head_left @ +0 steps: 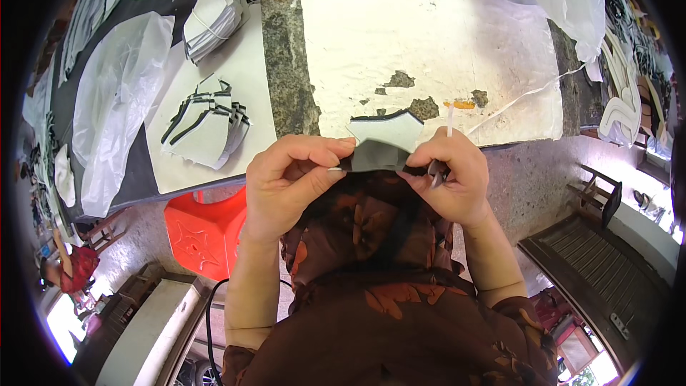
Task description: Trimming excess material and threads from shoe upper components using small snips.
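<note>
A dark grey, flexible piece [377,156] is stretched between my two hands, in front of my body at the table's near edge. My left hand [286,182] pinches its left end between thumb and fingers. My right hand [457,175] grips its right end; a small dark tool-like object [437,171] also shows in that hand, its kind unclear. A thin whitish stick [450,120] rises by the right fingers. Just beyond the dark piece, a white cut piece with a black edge [389,127] lies on the worn white sheet [429,36].
Left on the table are a fanned stack of black-edged white pieces [207,125], a tied bundle [213,18] and a plastic bag [121,93]. An orange strip [459,105] is on the sheet. A red stool [200,236] stands below left; a wooden bench [600,264] is at right.
</note>
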